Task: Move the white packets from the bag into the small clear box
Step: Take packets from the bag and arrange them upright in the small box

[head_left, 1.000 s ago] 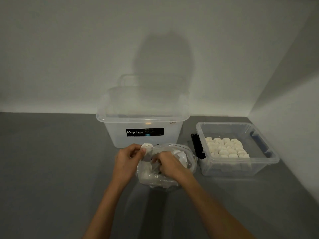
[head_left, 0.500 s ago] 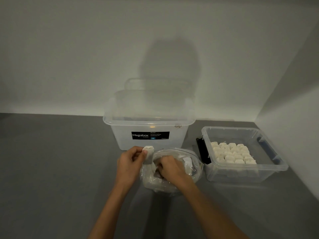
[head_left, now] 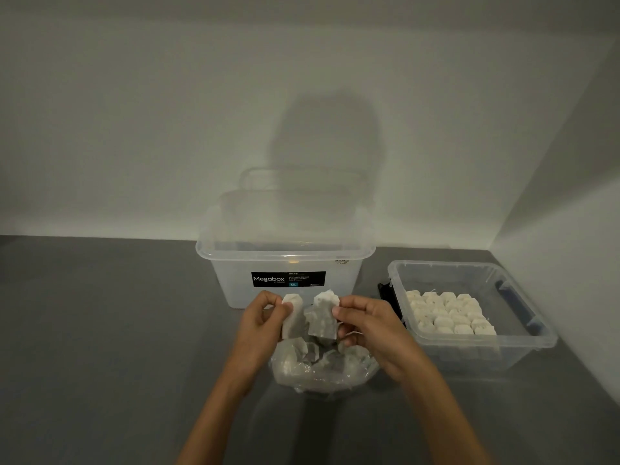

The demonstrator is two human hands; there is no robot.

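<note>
Head view: left hand fingers pinch one white packet, right hand another, above the bag.

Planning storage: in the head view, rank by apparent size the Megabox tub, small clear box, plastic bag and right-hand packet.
1. Megabox tub
2. small clear box, nearly alike
3. plastic bag
4. right-hand packet

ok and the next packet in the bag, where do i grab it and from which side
Likely from straight above: the bag sits with its mouth open upward, and its crumpled walls block any sideways reach. The packet at its left leans with a corner uppermost; pinch that upper edge across its flat faces and lift.
</note>
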